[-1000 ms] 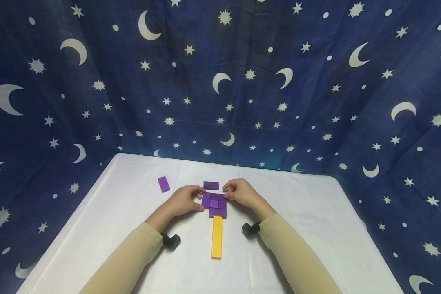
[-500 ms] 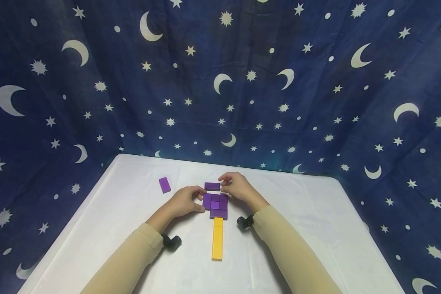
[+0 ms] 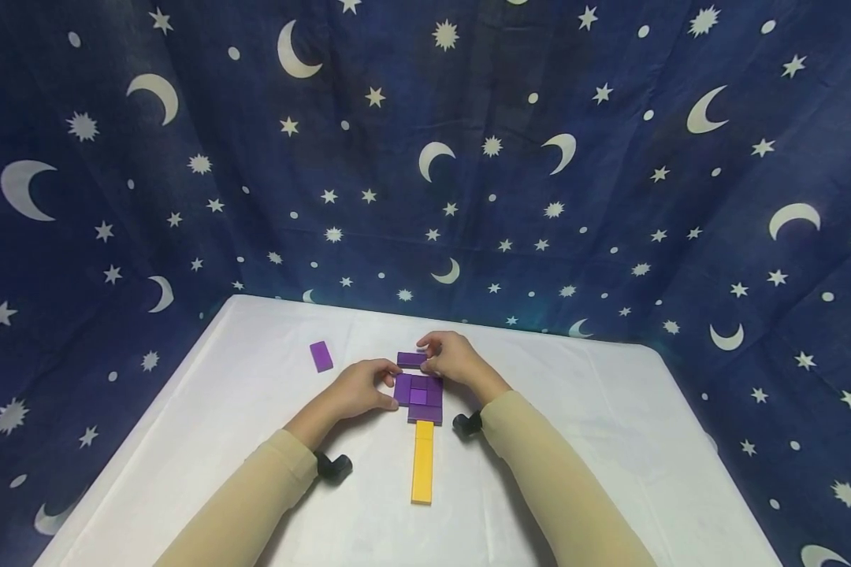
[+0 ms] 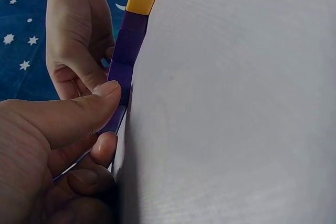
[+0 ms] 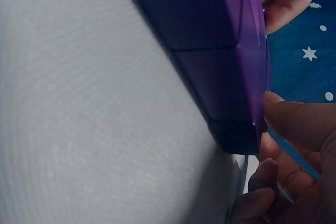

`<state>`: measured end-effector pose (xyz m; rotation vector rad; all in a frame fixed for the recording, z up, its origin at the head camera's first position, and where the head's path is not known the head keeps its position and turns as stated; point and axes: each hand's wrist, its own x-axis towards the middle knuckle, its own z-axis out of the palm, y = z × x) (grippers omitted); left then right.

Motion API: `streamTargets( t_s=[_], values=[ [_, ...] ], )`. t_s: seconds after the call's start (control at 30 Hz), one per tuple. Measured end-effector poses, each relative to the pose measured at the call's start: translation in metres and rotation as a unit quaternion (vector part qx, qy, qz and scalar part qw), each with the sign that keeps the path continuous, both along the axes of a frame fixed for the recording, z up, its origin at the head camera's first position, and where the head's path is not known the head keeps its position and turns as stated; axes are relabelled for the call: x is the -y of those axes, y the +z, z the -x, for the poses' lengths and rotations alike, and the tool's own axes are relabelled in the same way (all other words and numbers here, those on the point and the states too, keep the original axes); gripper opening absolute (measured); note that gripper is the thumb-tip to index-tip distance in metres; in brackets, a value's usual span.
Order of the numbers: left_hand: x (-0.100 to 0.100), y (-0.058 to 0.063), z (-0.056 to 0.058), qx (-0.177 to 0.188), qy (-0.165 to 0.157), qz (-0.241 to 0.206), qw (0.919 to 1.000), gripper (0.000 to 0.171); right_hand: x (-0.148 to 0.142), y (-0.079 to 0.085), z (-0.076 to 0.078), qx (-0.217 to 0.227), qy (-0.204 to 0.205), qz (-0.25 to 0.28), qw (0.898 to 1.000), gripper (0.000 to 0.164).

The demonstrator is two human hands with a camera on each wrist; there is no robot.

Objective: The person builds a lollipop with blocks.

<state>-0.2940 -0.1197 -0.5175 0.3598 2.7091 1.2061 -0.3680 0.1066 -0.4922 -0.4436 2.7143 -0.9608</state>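
Note:
Flat purple blocks (image 3: 425, 411) lie joined in a cluster on the white table, around a lighter small square (image 3: 418, 397). A yellow strip (image 3: 421, 465) runs from its near edge toward me. My left hand (image 3: 360, 390) holds the cluster's left block (image 3: 402, 387), thumb at the near corner and fingers at the far one. Just beyond the cluster lies a separate purple block (image 3: 409, 359), a narrow gap between them. My right hand (image 3: 457, 362) pinches that block's right end between thumb and index finger, hiding the end. In the left wrist view, the left thumb (image 4: 107, 88) presses beside purple.
Another purple block (image 3: 321, 356) lies alone to the left, beyond the left hand. The white-covered table (image 3: 574, 441) ends at a dark blue curtain (image 3: 397, 157) with moons and stars. Black wrist cameras (image 3: 335, 468) hang by both sleeves.
My right hand has left the cluster's right edge and moved up and left to the right end of the separate purple block. The left hand has stayed at the cluster's left side.

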Motion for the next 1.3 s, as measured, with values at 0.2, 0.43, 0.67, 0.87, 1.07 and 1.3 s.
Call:
streamTargets(
  t_s=[0.2,0.43,0.67,0.87,1.07,1.3],
  values=[
    [0.0,0.0,0.0,-0.004,-0.003,0.003,1.0,0.056,-0.002,-0.004,0.004,-0.003,0.0,-0.015,1.0,0.046],
    [0.0,0.001,0.0,0.0,-0.001,0.005,1.0,0.056,-0.007,-0.009,0.006,-0.015,0.002,-0.042,0.999,0.052],
    [0.0,0.001,-0.001,0.001,0.0,0.005,1.0,0.056,-0.008,-0.008,0.005,-0.015,0.013,-0.061,0.998,0.057],
    [0.0,0.001,0.0,-0.003,0.0,0.007,1.0,0.056,-0.008,-0.006,0.005,-0.007,0.037,-0.037,0.999,0.064],
    [-0.001,0.001,0.0,-0.001,0.001,0.007,1.0,0.056,-0.006,-0.002,0.007,0.028,0.067,-0.01,0.997,0.068],
    [-0.001,0.0,0.001,0.0,0.002,0.007,1.0,0.056,-0.003,0.002,0.012,0.052,0.082,-0.018,0.995,0.071]
  ],
)
